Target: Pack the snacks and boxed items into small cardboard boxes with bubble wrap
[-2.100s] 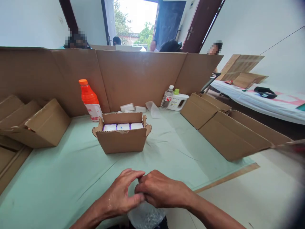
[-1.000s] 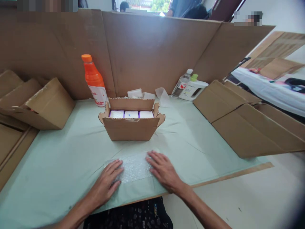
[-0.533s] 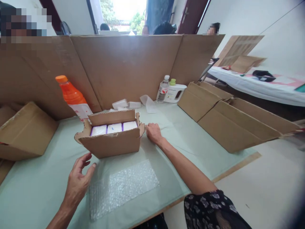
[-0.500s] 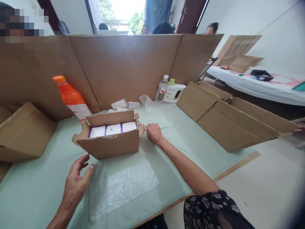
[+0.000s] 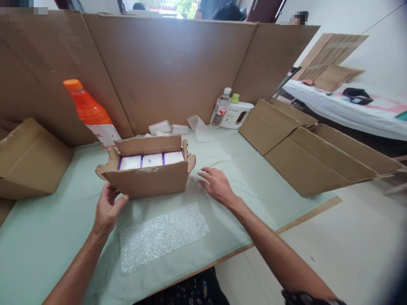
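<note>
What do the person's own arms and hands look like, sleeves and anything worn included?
The left hand and right hand are ungloved, with nothing visible worn at either wrist. The left arm is bare as far as the picture shows. On the right arm, a dark sleeve just shows at the bottom edge; its pattern is too cut off to tell.

No legible txt; jug lbl (image 5: 234, 111) too sm.

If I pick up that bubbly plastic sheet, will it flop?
Probably floppy: the bubble wrap looks thin and lies flat on the green cloth. It's likely light too, since it looks like clear, bubbly plastic.
</note>
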`<state>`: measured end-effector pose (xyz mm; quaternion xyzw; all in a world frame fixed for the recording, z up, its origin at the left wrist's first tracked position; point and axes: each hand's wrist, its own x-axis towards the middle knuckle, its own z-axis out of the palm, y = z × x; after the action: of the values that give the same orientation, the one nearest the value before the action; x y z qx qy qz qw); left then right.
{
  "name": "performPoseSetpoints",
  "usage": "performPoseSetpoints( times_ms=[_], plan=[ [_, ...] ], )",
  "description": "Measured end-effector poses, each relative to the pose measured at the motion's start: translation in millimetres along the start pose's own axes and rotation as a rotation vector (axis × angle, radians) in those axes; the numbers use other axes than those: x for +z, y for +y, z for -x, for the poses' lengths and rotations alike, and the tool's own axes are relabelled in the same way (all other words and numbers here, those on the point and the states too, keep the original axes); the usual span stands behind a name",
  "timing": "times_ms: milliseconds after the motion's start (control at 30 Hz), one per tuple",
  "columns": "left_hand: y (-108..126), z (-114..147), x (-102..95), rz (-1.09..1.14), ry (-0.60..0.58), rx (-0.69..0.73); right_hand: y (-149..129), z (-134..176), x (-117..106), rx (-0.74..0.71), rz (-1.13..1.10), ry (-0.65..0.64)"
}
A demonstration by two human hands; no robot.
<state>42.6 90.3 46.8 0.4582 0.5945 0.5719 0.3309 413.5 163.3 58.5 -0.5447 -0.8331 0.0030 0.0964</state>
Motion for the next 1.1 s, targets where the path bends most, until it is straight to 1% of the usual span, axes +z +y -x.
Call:
performPoseSetpoints(
  times_ms=[67,133,167,233,300,400,467,533,600,667,767,833,900,967,1033,1100],
  plan=[
    [-5,0,7.5,0.005,-0.036,-0.002,-23,-13,15,-0.089,-0.056,-0.048],
    [-13,11,7.8,-0.078,-0.049,-0.005,-31,-9,26,-0.144,-0.079,-0.074],
    [-17,20,5.2,-0.165,-0.065,0.003,-29,-1,31,-0.166,-0.088,-0.083],
    [-26,44,-4.1,-0.400,-0.139,0.063,-20,22,35,-0.200,-0.109,-0.097],
    [-33,72,-16.8,-0.617,-0.225,0.172,-11,48,36,-0.204,-0.127,-0.101],
    [-39,110,-36.8,-0.824,-0.302,0.333,-9,83,36,-0.191,-0.136,-0.088],
    [-42,130,-49.0,-0.927,-0.323,0.418,-12,104,37,-0.208,-0.136,-0.071],
    [-43,146,-60.2,-0.987,-0.338,0.471,-13,125,37,-0.240,-0.143,-0.054],
    [-44,157,-70.4,-1.003,-0.346,0.488,-11,144,34,-0.258,-0.174,-0.038],
    [-43,163,-78.7,-0.987,-0.355,0.459,-9,155,27,-0.228,-0.241,-0.007],
    [-40,162,-84.4,-0.924,-0.363,0.385,-18,150,17,-0.123,-0.325,0.042],
    [-38,159,-82.8,-0.882,-0.320,0.374,-37,136,14,-0.085,-0.299,0.046],
    [-36,157,-77.5,-0.857,-0.249,0.375,-61,120,15,-0.087,-0.224,0.015],
    [-34,156,-70.0,-0.839,-0.199,0.353,-81,107,19,-0.120,-0.185,-0.041],
    [-29,152,-61.4,-0.801,-0.168,0.322,-88,98,21,-0.162,-0.212,-0.074],
    [-22,140,-52.4,-0.743,-0.135,0.290,-82,88,20,-0.159,-0.232,-0.049]
  ],
)
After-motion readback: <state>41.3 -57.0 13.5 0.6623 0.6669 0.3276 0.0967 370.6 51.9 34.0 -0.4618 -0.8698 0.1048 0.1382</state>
